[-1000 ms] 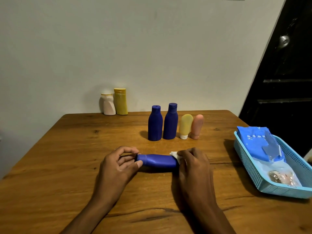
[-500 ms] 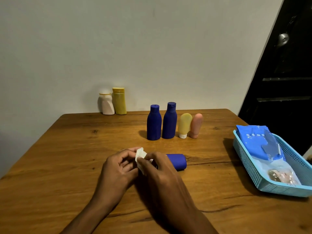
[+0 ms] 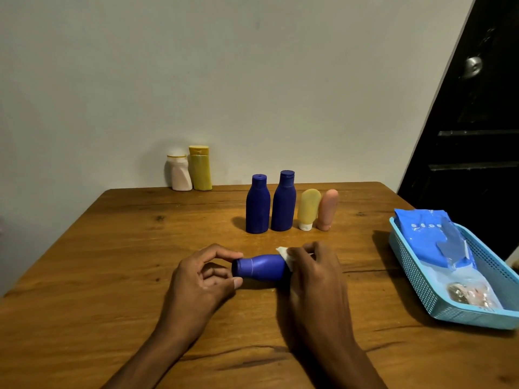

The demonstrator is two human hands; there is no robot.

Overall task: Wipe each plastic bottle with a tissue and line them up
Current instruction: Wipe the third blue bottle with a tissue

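Observation:
A small blue bottle [image 3: 261, 267] lies on its side at the middle of the wooden table [image 3: 112, 262], cap pointing left. My left hand [image 3: 200, 279] pinches its cap end between thumb and fingers. My right hand [image 3: 314, 276] grips a white tissue [image 3: 284, 253] wrapped around the bottle's base end, which it hides. Behind stand two upright blue bottles [image 3: 257, 204] [image 3: 283, 202], a yellow tube [image 3: 308, 209] and a pink tube [image 3: 327, 209] in a row. A white bottle [image 3: 179, 173] and a yellow bottle [image 3: 200, 167] stand at the table's back edge by the wall.
A light blue plastic basket [image 3: 421, 284] sits at the right table edge, holding a blue tissue pack [image 3: 424, 234] and a clear wrapper. A dark door stands behind it on the right.
My right hand with the tissue has slid from the bottle's cap end back to its base end. My left hand keeps its hold on the cap.

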